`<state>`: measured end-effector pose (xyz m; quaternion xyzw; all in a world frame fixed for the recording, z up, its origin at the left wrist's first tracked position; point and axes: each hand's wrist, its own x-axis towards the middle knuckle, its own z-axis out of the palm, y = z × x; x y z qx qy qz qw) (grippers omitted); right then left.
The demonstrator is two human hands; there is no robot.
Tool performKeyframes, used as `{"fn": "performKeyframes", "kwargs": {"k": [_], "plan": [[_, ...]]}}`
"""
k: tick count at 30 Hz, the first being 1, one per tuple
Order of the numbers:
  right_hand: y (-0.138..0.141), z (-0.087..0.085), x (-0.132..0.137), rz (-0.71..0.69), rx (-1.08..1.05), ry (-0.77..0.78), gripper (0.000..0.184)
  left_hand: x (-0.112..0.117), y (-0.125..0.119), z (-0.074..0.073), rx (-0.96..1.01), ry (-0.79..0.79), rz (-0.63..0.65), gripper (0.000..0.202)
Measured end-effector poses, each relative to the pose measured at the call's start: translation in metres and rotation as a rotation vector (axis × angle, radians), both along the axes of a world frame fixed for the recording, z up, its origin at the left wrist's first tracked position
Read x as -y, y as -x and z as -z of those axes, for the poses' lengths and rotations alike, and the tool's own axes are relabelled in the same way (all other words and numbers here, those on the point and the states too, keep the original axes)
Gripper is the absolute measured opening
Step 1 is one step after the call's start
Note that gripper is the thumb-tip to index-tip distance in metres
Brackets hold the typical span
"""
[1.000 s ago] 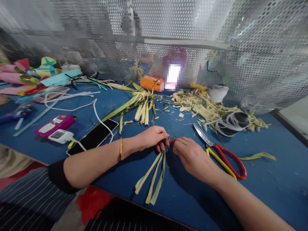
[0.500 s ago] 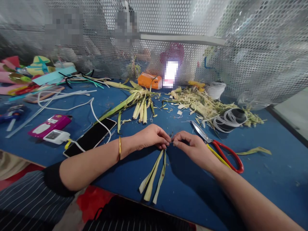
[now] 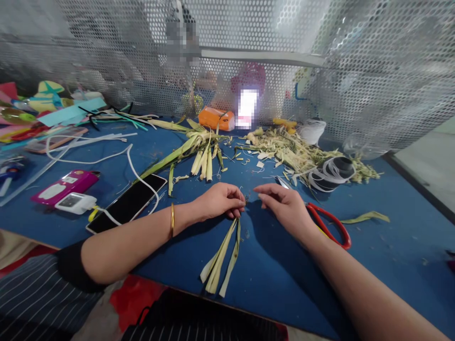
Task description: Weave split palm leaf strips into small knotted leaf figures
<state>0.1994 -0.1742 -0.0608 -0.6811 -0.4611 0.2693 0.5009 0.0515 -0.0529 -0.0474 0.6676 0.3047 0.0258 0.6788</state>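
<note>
My left hand is closed in a pinch around the top of a small bundle of pale green husk strips. The strips fan out below it toward the table's front edge. A thin thread end seems to stick up by the fingertips; the pinched part itself is hidden. To the right, my right hand hovers a short way off, thumb and fingers apart, with nothing visible between them. Under and behind that hand lie scissors with red handles, their blades partly covered.
A spool of white thread stands beside a heap of husk scraps. More husk bundles lie mid-table. On the left are a black phone, a magenta device and a white cable. A perforated screen rises behind.
My right hand has drawn away from my left, and its fingers have parted. My left hand still holds the husk strips. The whole view has shifted slightly.
</note>
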Motion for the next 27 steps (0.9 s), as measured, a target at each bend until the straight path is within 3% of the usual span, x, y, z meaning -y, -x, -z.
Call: {"fn": "performKeyframes", "kwargs": {"k": [6,15,27], "plan": [[0.005,0.007,0.001,-0.107,0.346,0.046,0.015,-0.001,0.002,-0.001,0.025,0.009,0.014,0.007],[0.015,0.006,-0.004,-0.066,0.376,-0.015,0.016,-0.001,0.0,0.001,0.008,-0.021,0.013,0.008],[0.019,0.004,-0.003,-0.05,0.338,0.018,0.012,-0.001,-0.001,-0.002,-0.002,-0.038,0.029,0.008]]}}
